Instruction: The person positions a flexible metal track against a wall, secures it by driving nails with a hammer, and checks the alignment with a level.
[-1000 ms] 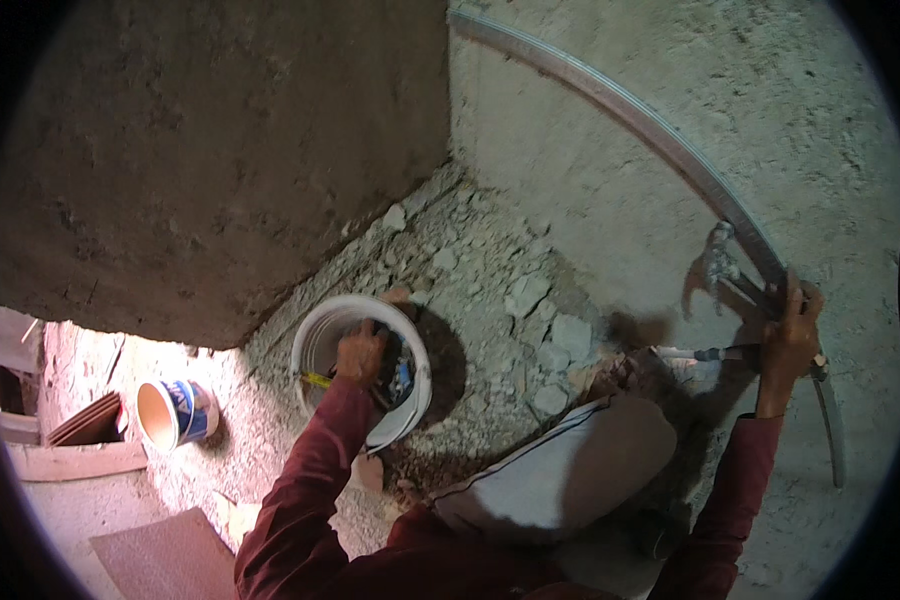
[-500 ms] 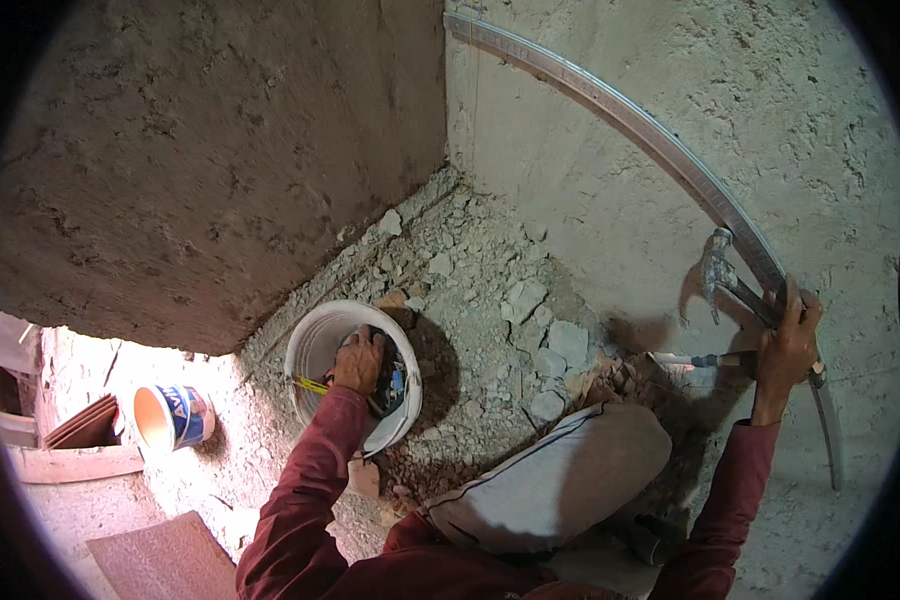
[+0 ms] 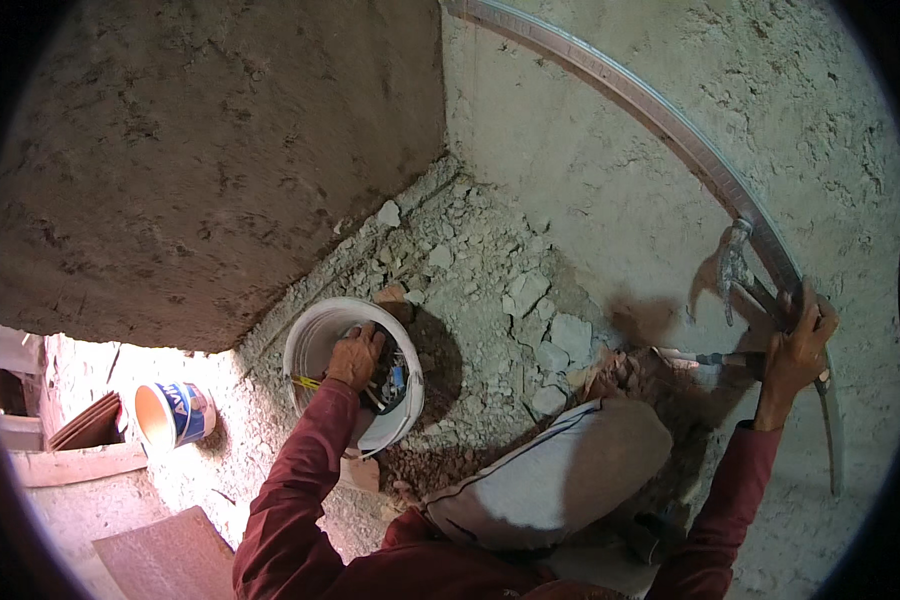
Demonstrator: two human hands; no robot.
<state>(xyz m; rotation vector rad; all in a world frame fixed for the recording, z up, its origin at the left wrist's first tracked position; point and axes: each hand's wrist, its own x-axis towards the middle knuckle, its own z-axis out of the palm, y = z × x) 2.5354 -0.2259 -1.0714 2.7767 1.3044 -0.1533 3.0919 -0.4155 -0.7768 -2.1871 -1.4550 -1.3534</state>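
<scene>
My left hand (image 3: 355,358) reaches into a white bucket (image 3: 300,345), its bent fingers slightly apart over a jumble of small items. The fingertips are partly hidden, and nothing is visibly gripped. A blue piece (image 3: 398,377) lies among the contents, and something yellow (image 3: 306,382) shows at the bucket's left rim. On the right, my right hand (image 3: 798,345) is closed around a claw hammer (image 3: 738,262), head up, and against a long metal straightedge (image 3: 660,112) along the wall. The fisheye view bends the straightedge. Beside that hand, a slim tool (image 3: 715,358) with a pale end points left.
Broken rubble (image 3: 490,270) covers the floor in the corner between a brown wall (image 3: 220,150) and a grey-green wall (image 3: 610,200). A blue-and-white tub (image 3: 175,415) lies tipped at left, near stacked brown tiles (image 3: 85,422) and a flat board (image 3: 165,560). My bent knee (image 3: 570,470) rises between my arms.
My right hand has shifted slightly right with the hammer, and the straightedge has moved a little with it. My left hand has moved slightly within the bucket, showing more of the blue piece.
</scene>
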